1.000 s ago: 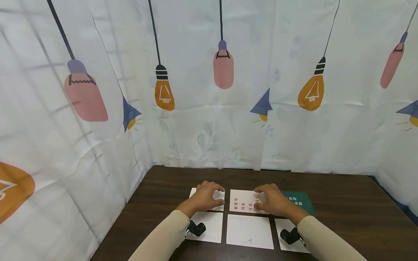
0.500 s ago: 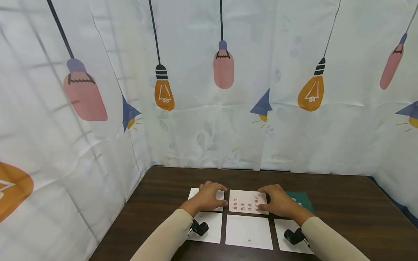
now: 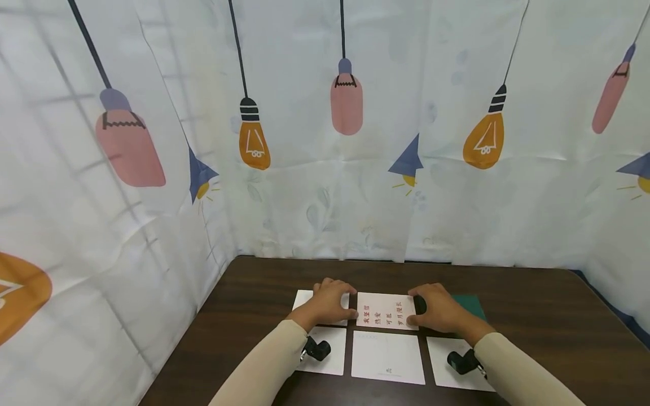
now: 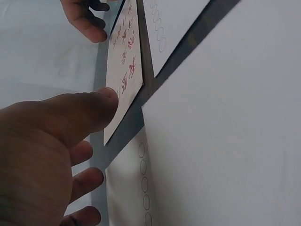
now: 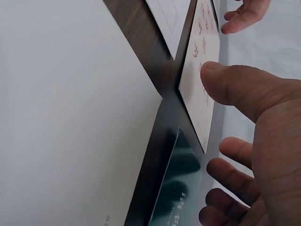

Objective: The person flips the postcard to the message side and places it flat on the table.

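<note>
A pale card with red writing (image 3: 385, 311) lies flat in the middle of the back row on the table. My left hand (image 3: 327, 301) hovers at its left edge, thumb and fingers spread apart. By its right edge is my right hand (image 3: 439, 309), held in a similar spread pose. In the left wrist view the left thumb (image 4: 106, 101) overlaps the card's near end; whether it touches cannot be told. The right thumb (image 5: 214, 77) likewise overlaps the card in the right wrist view. Behind the hands, a white card (image 3: 303, 297) and a dark green card (image 3: 472, 305) are partly hidden.
The front row holds a white card at left (image 3: 332, 341), one in the middle (image 3: 388, 356) and one at right (image 3: 442, 361). Dark wrist cameras hang over the outer two. A brown table (image 3: 548, 327) meets a white curtain (image 3: 304, 225) printed with lamps.
Both hands have shifted to the right: the left hand nearer the red-lettered card, the right hand off its face to its right edge. The card looks unmoved.
</note>
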`<state>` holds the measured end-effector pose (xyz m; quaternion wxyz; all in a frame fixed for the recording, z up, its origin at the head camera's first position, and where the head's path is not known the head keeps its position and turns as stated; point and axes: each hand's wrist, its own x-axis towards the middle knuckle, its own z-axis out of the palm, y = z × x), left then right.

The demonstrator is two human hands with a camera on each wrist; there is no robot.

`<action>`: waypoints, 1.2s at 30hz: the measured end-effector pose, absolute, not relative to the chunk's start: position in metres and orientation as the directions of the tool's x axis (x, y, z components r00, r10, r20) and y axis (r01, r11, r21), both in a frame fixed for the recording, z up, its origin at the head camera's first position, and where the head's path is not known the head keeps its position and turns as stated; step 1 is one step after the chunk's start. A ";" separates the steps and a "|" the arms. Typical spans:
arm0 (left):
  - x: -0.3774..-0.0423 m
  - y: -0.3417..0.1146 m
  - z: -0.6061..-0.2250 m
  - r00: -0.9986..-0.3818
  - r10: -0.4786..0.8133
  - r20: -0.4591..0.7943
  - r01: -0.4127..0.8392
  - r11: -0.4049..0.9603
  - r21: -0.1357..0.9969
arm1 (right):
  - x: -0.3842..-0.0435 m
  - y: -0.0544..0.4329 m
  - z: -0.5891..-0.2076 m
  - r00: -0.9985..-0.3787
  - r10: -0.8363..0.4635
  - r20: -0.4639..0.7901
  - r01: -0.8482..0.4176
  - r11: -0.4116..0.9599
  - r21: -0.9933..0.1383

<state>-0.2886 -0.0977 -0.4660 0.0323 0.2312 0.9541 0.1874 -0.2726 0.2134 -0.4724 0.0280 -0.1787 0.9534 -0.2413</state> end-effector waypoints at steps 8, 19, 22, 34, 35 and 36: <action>-0.287 -0.096 -0.467 -0.889 0.459 0.009 0.432 0.831 0.350 | -0.273 0.213 -0.472 -0.933 -0.361 0.016 -0.330 0.832 -0.447; -0.291 -0.090 -0.462 -0.893 0.451 0.000 0.422 0.836 0.351 | -0.276 0.217 -0.467 -0.925 -0.378 -0.025 -0.336 0.849 -0.408; -0.293 -0.088 -0.462 -0.898 0.440 0.001 0.414 0.844 0.341 | -0.277 0.219 -0.464 -0.922 -0.386 -0.021 -0.347 0.851 -0.395; -0.293 -0.080 -0.459 -0.920 0.387 -0.062 0.348 0.879 0.326 | -0.284 0.214 -0.462 -0.922 -0.380 -0.071 -0.337 0.881 -0.333; -0.293 -0.079 -0.458 -0.920 0.385 -0.066 0.346 0.881 0.324 | -0.284 0.214 -0.462 -0.923 -0.377 -0.073 -0.335 0.883 -0.328; -0.293 -0.079 -0.458 -0.920 0.385 -0.071 0.344 0.883 0.319 | -0.284 0.213 -0.461 -0.924 -0.376 -0.076 -0.333 0.886 -0.324</action>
